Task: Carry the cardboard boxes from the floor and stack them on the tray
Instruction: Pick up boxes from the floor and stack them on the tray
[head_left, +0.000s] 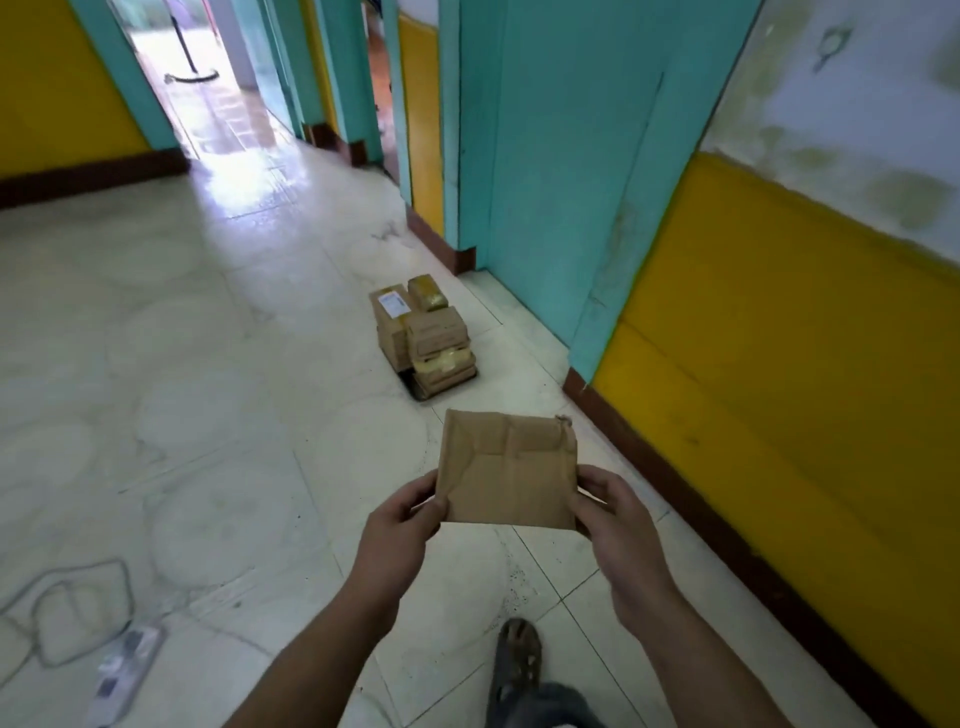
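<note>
I hold a flat brown cardboard box (509, 470) out in front of me at about waist height. My left hand (402, 525) grips its near left corner, thumb on top. My right hand (618, 519) grips its near right corner the same way. The box has a torn far right corner. Farther ahead on the floor, several cardboard boxes (423, 327) are stacked on a dark tray (415, 388), of which only the near edge shows. The stack stands close to the teal wall.
A teal wall panel (561, 182) and a yellow wall (779, 338) run along the right. A white power strip (122, 673) with a looped cable (78, 597) lies on the tiled floor at lower left. My foot (517, 660) is below the box. An open doorway (208, 67) is far ahead.
</note>
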